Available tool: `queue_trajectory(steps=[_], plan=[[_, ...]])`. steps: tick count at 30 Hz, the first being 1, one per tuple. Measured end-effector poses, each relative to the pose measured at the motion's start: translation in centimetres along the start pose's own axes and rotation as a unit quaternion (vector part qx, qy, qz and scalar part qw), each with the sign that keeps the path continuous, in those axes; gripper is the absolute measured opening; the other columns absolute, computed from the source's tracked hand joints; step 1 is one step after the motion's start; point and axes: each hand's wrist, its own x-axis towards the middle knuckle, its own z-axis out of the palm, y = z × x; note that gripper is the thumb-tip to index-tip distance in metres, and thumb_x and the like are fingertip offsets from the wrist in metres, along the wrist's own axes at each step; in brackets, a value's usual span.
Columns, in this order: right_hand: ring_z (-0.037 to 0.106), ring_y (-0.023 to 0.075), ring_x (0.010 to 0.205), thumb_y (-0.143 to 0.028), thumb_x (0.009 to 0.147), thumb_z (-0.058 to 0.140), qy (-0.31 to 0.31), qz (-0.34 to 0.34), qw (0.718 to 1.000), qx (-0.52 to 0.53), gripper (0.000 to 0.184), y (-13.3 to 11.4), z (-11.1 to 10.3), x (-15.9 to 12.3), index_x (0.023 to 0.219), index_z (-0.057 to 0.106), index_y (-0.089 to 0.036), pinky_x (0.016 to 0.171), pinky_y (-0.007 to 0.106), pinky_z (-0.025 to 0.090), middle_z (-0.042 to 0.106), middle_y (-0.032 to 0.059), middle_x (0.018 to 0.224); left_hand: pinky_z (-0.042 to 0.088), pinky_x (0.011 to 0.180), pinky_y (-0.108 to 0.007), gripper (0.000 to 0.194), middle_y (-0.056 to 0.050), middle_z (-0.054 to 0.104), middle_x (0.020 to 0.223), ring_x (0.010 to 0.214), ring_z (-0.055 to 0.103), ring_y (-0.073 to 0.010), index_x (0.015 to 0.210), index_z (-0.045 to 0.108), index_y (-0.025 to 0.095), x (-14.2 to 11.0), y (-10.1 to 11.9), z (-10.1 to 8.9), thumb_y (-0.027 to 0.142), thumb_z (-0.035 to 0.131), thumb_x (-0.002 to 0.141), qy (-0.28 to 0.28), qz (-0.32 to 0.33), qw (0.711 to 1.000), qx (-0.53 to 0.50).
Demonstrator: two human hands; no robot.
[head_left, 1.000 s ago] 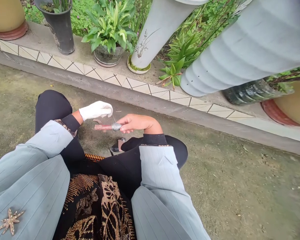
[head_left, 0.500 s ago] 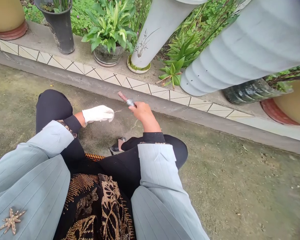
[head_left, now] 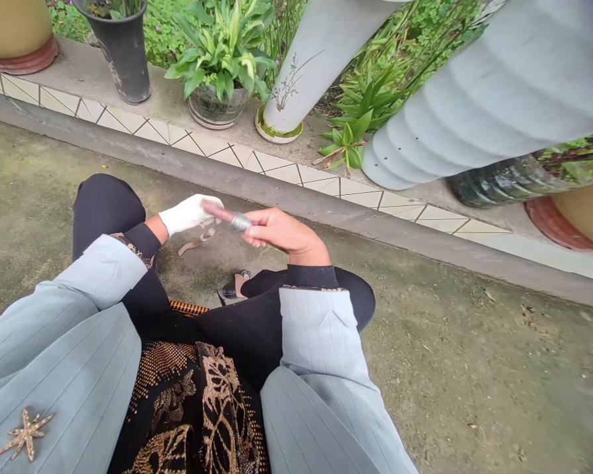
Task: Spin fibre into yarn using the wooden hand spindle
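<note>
In the head view, my right hand (head_left: 281, 230) is closed around a short stick-like tool, a reddish-brown shaft (head_left: 218, 210) with a silvery wrapped band. The shaft slants to the upper left, and its tip overlaps my left hand in the picture; I cannot tell whether they touch. My left hand (head_left: 182, 214) wears a white glove, its fingers curled and partly behind the shaft. Just below the glove shows a blurred, thin, pale brown piece (head_left: 190, 246) with a greyish part; whether my left hand holds it is unclear.
Ahead runs a low concrete ledge edged with tiles (head_left: 197, 143). On it stand a dark pot (head_left: 121, 56), a leafy plant in a clear pot (head_left: 218, 105), a tall white vase (head_left: 306, 66) and a large ribbed grey container (head_left: 454, 112). Concrete ground (head_left: 474, 368) lies around my bent legs.
My right hand has turned, and the tool has swung left and down to the gloved hand. My left hand has risen slightly. The pale brown piece now shows below the glove.
</note>
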Motion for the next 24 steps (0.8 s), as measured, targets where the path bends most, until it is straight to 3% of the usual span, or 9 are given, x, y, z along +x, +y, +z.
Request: queue_trajectory(steps=[2,4,7,9,12,15,18,21,24], plan=[[0.041,0.0061,0.05,-0.053,0.078,0.07,0.202,-0.068,0.974,0.07,0.04,0.1,-0.6,-0.2,0.086,0.059,-0.015,0.045,0.019,0.031,0.051,-0.0032,0.062,0.034,0.048,-0.018,0.024,0.002,0.05,0.056,0.048,0.042,-0.007,0.078,0.062,0.013,0.2,-0.2,0.4,0.03,0.05,0.089,-0.009,-0.012,1.0,-0.025],[0.041,0.0065,0.049,-0.052,0.083,0.064,0.347,-0.075,0.93,0.089,0.036,0.6,-1.4,0.1,0.087,0.057,-0.016,0.044,0.019,0.031,0.05,-0.0029,0.063,0.034,0.048,-0.018,0.025,0.003,0.048,0.053,0.047,0.042,-0.007,0.078,0.062,0.013,0.1,-0.1,0.7,0.03,0.048,0.091,-0.056,-0.023,0.998,-0.015],[0.044,0.0086,0.05,-0.039,0.09,0.056,0.428,0.025,0.903,-0.017,0.024,1.8,-2.5,0.9,0.084,0.058,-0.016,0.046,0.021,0.033,0.053,-0.0009,0.064,0.032,0.048,-0.019,0.028,0.003,0.047,0.052,0.046,0.04,-0.0066,0.078,0.063,0.013,-0.4,0.6,0.9,0.035,0.051,0.09,-0.16,-0.013,0.987,-0.011],[0.048,0.0108,0.054,-0.032,0.088,0.058,0.405,0.119,0.889,-0.174,0.018,2.4,-2.6,1.5,0.082,0.061,-0.015,0.052,0.024,0.036,0.057,0.0019,0.066,0.032,0.048,-0.019,0.028,0.003,0.048,0.054,0.047,0.04,-0.0066,0.077,0.063,0.013,-0.7,0.9,0.9,0.037,0.054,0.089,-0.177,0.002,0.984,-0.032],[0.05,0.0133,0.06,-0.029,0.085,0.062,0.244,0.207,0.875,-0.363,0.015,2.5,-1.8,2.0,0.083,0.065,-0.015,0.059,0.027,0.035,0.061,0.0044,0.068,0.033,0.049,-0.02,0.025,0.002,0.053,0.058,0.048,0.04,-0.0065,0.078,0.063,0.013,-0.9,0.7,0.5,0.035,0.057,0.085,-0.114,0.02,0.992,-0.043],[0.049,0.012,0.057,-0.028,0.085,0.06,0.02,0.228,0.912,-0.342,0.014,2.2,-0.8,2.1,0.084,0.066,-0.016,0.059,0.026,0.036,0.058,0.001,0.064,0.033,0.049,-0.02,0.023,0.0,0.057,0.062,0.048,0.041,-0.006,0.076,0.063,0.012,-0.6,0.2,0.1,0.032,0.056,0.084,-0.061,0.02,0.998,-0.02],[0.05,0.0107,0.055,-0.031,0.081,0.064,-0.115,0.19,0.943,-0.247,0.016,1.5,-0.6,1.4,0.081,0.066,-0.016,0.058,0.025,0.038,0.056,-0.0019,0.061,0.033,0.049,-0.019,0.022,0.002,0.052,0.057,0.048,0.041,-0.0064,0.073,0.063,0.013,-0.4,-0.3,-0.2,0.027,0.052,0.085,-0.029,0.008,1.0,0.009],[0.047,0.0096,0.054,-0.042,0.077,0.07,-0.099,0.066,0.986,-0.116,0.028,0.6,-0.8,0.0,0.084,0.066,-0.015,0.055,0.024,0.037,0.055,-0.0024,0.062,0.036,0.051,-0.019,0.021,0.002,0.05,0.056,0.05,0.043,-0.0073,0.076,0.063,0.013,-0.2,-0.5,-0.2,0.027,0.052,0.086,0.0,0.011,1.0,0.007],[0.042,0.0079,0.052,-0.051,0.075,0.072,0.088,-0.073,0.993,0.025,0.038,-0.2,-0.8,-1.3,0.082,0.062,-0.015,0.05,0.023,0.034,0.051,-0.0026,0.062,0.038,0.053,-0.019,0.025,0.0,0.053,0.059,0.053,0.046,-0.0078,0.079,0.063,0.012,-0.1,-0.3,0.2,0.032,0.052,0.089,-0.031,0.01,0.999,-0.03]])
